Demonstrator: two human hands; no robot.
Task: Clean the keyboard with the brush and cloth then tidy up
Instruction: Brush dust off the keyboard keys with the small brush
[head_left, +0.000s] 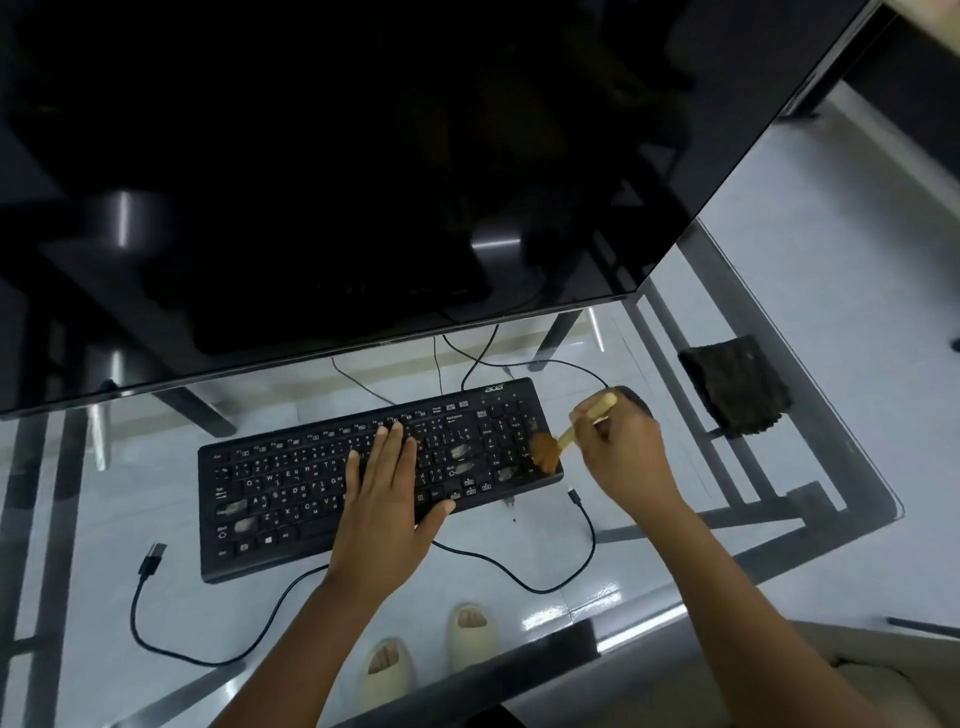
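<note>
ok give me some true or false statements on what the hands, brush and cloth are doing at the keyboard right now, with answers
1. The right hand grips the brush. True.
2. The brush bristles are at the left end of the keyboard. False: they are at its right end, on the number pad.
3. The left hand lies flat on the keys. True.
4. The cloth is draped over the keyboard. False: it lies apart on the glass table, to the right.
5. The left hand holds the cloth. False: it holds nothing.
</note>
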